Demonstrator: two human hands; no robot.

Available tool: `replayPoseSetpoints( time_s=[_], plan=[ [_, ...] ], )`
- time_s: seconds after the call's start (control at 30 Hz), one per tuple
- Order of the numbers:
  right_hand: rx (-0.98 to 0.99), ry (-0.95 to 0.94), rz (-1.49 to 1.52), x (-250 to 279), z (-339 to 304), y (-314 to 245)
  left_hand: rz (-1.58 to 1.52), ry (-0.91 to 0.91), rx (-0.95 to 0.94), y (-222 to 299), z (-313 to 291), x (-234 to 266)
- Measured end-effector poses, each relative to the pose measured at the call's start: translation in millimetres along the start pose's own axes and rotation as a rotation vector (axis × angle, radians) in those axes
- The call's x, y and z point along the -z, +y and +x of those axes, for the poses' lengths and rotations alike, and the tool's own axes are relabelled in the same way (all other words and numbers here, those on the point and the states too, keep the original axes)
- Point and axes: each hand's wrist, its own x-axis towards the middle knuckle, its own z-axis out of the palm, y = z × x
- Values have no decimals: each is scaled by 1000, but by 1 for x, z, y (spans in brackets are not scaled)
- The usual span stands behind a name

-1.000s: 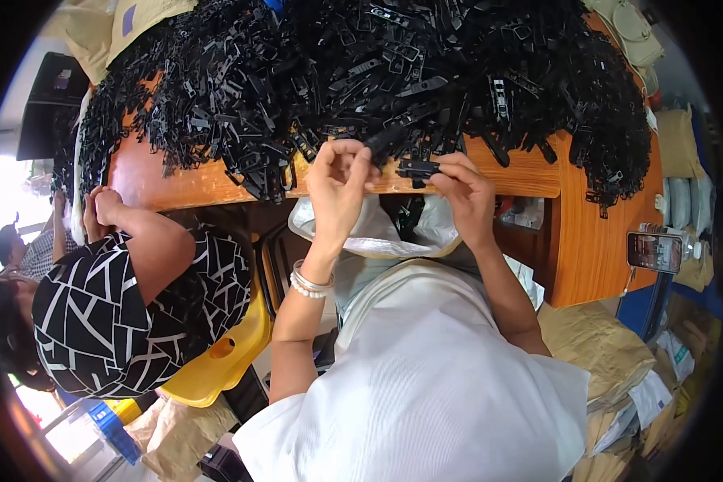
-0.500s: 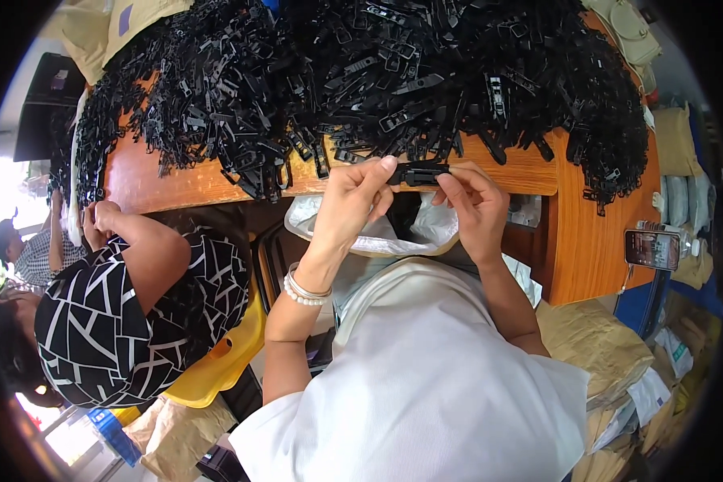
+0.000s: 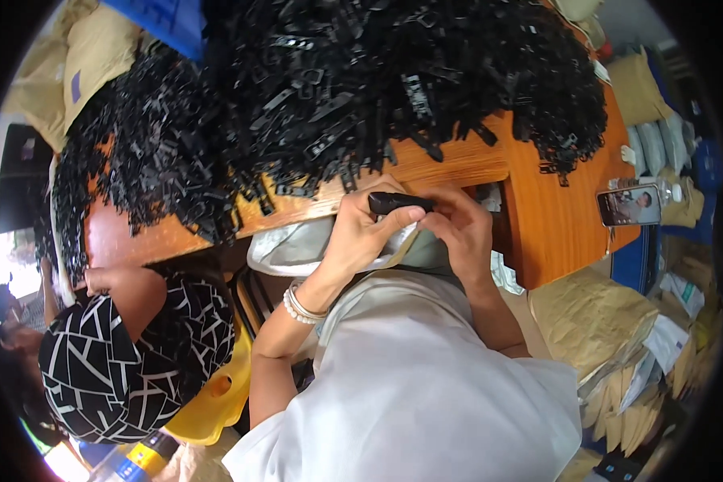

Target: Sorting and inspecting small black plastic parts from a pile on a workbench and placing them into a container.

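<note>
Table (image 3: 566, 217): orange-brown wood spanning the upper part of my view and curving down on my right.
Pile of black parts (image 3: 313, 88): small, mostly slim pieces, heaped over much of the tabletop and thinning toward the near edge, where wood shows.
White top (image 3: 410, 386): mine, filling the lower middle.
Co-worker (image 3: 128, 361): on my left, in a black garment with white lines, one bent arm near the table's edge.
Brown paper sacks (image 3: 590, 313): stacked on my right, below the table's corner.
White bag (image 3: 289, 251): between me and the table's near edge, mouth open, partly covered by my arm.
Yellow chair (image 3: 209, 410): beside the co-worker, on the side toward me.
Left hand (image 3: 360, 234): fingers closed around the black piece, thumb lying along its near side.
Right hand (image 3: 464, 231): fingers bent in at the piece's right end; that end is hidden, so I cannot tell whether they pinch it.
Phone (image 3: 628, 206): screen lit, propped up at the table's right side.
Bracelets (image 3: 297, 304): pale, on my left wrist.
Black piece (image 3: 392, 202): smooth, rounded at its left end, held roughly level before the table's near edge.
</note>
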Motion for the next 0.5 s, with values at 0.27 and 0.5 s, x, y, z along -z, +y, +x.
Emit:
replayPoseSetpoints(
  time_s=[0.27, 0.5],
  plan=[
    [148, 388, 23, 76, -13, 8, -119, -423, 266, -30, 81, -67],
    [239, 827, 56, 125, -28, 7, 1446, -325, -824, -68, 175, -141]
  ],
)
